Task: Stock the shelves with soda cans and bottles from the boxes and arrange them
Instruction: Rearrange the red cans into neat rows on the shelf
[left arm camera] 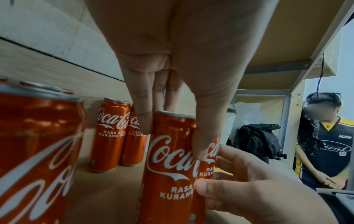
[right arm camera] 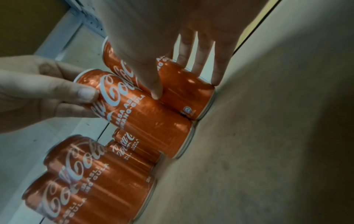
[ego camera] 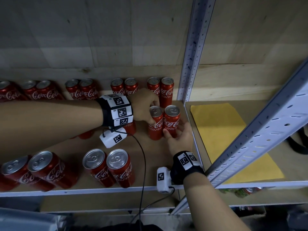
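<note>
Head: L hand grips left can, R hand right can, shelf middle row, post at 1 o'clock. L wrist: thumb, fingers curled round can. R wrist: same. Arranging pair; next, square w/ back row, release.

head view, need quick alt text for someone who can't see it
Two hands steady a pair of upright red cola cans: left hand grips the left can, right hand holds the right can. More can pairs stand on the brown shelf.
</note>
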